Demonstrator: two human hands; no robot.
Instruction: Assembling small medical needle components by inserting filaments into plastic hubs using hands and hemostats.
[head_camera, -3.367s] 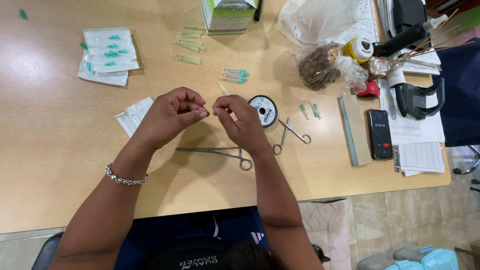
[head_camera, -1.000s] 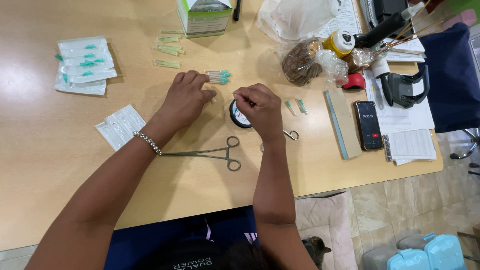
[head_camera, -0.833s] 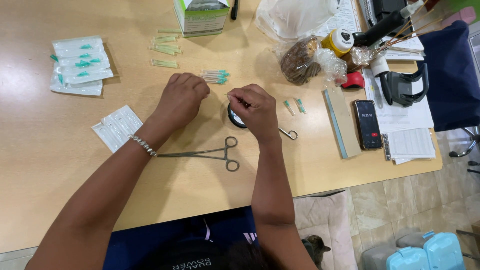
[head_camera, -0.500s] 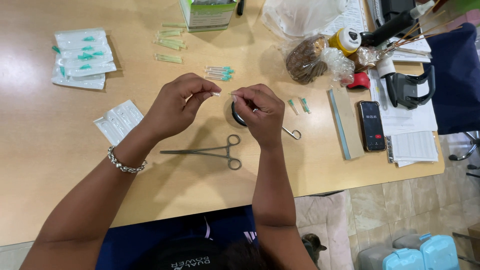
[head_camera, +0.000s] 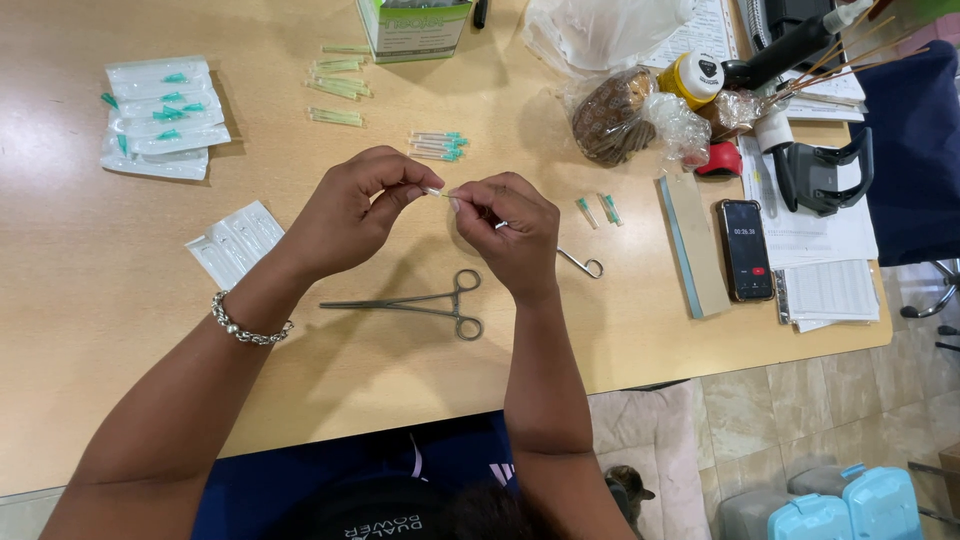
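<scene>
Pinching what looks like a small capped needle (head_camera: 437, 191) between left hand (head_camera: 352, 212) and right hand (head_camera: 508, 232).

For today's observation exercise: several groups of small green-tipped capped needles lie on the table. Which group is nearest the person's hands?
The cluster of clear capped needles with green ends, just above the left hand. The pair right of the right hand lies farther off; the rest near the box are farther still.

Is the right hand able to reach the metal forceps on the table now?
Probably yes: the forceps lie uncovered just below the right hand, but its fingers pinch a small clear piece.
</scene>
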